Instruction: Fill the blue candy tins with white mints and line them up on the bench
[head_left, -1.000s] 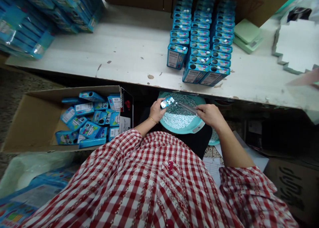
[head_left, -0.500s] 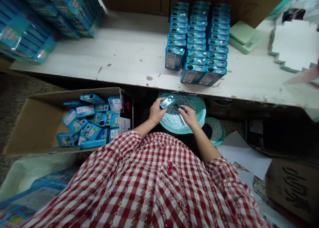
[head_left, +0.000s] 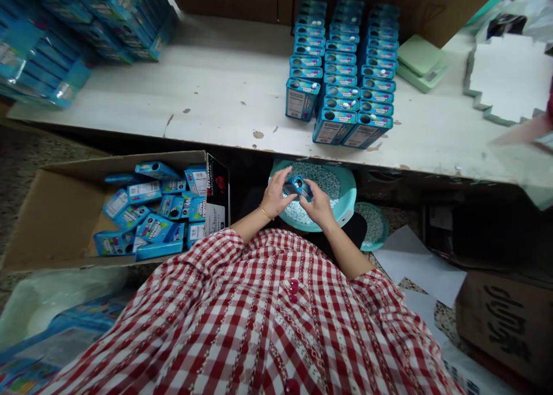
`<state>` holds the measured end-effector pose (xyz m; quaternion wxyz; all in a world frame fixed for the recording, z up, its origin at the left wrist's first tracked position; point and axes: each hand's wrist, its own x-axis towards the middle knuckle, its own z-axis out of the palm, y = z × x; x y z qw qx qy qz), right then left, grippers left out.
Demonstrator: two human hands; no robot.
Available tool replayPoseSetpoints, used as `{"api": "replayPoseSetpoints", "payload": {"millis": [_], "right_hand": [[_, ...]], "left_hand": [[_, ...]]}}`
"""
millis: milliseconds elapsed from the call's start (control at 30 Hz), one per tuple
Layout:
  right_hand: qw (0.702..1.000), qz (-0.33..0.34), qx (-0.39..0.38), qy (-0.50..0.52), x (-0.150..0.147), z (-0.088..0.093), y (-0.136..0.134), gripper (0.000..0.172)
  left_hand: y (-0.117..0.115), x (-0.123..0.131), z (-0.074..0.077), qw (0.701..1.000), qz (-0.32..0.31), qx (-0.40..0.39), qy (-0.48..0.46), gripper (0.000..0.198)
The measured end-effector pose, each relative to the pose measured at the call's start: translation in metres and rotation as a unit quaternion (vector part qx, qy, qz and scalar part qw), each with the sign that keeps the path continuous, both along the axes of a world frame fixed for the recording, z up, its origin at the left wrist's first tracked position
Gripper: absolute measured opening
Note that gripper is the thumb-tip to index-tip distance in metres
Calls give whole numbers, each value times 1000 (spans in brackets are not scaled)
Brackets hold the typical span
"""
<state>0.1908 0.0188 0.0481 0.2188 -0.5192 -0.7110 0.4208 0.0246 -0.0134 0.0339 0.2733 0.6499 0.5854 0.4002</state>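
My left hand (head_left: 273, 197) and my right hand (head_left: 318, 205) both grip a small blue candy box (head_left: 299, 183), one from each side. A dark round opening shows on its upper end. Under the hands stands a turquoise basin (head_left: 349, 194) with many small white candies (head_left: 326, 175) in it. No metal rod shows now; it may be hidden by my hands or the box.
Left of me is a cardboard carton (head_left: 60, 211) of loose blue boxes. On the white table (head_left: 216, 90) stand rows of blue boxes (head_left: 341, 78), wrapped packs (head_left: 121, 21) and a green scale (head_left: 421, 61). A second basin (head_left: 375, 225) and paper sheets (head_left: 425, 265) lie right; another person's blurred arm (head_left: 529, 131) shows.
The blue box has moved slightly right and down and is turned. My right hand, which held a slim metal rod over the candies, has moved left onto the box.
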Motion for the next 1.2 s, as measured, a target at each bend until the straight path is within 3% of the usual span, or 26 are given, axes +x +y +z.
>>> {"api": "replayPoseSetpoints", "payload": {"millis": [100, 200, 400, 500, 600, 700, 767, 900, 1067, 1200], "right_hand": [[990, 101, 73, -70, 11, 9, 2, 54], [981, 157, 108, -47, 20, 15, 4, 51], [991, 104, 84, 18, 30, 16, 9, 58], [993, 83, 73, 34, 28, 19, 11, 49], [995, 45, 67, 65, 22, 28, 12, 45], [989, -4, 59, 132, 17, 41, 15, 54], [981, -37, 58, 183, 18, 48, 18, 55], [977, -82, 74, 182, 28, 44, 17, 34], [984, -104, 0, 147, 45, 19, -6, 29], [982, -133, -39, 128, 55, -1, -28, 25]], "left_hand": [[7, -8, 0, 997, -43, -23, 53, 64], [8, -10, 2, 995, -82, -37, 40, 45], [3, -9, 17, 998, -41, 9, 52, 35], [3, -9, 25, 997, -45, 22, 58, 35], [3, -8, 35, 999, -28, 24, 34, 37], [12, -12, 48, 999, 25, 31, -31, 37], [29, -19, 57, 994, 68, 45, -76, 37], [88, -37, 64, 984, 120, 80, -103, 37], [159, -48, 48, 987, 137, 43, -70, 44], [184, -42, 39, 985, 173, -16, -7, 44]]}}
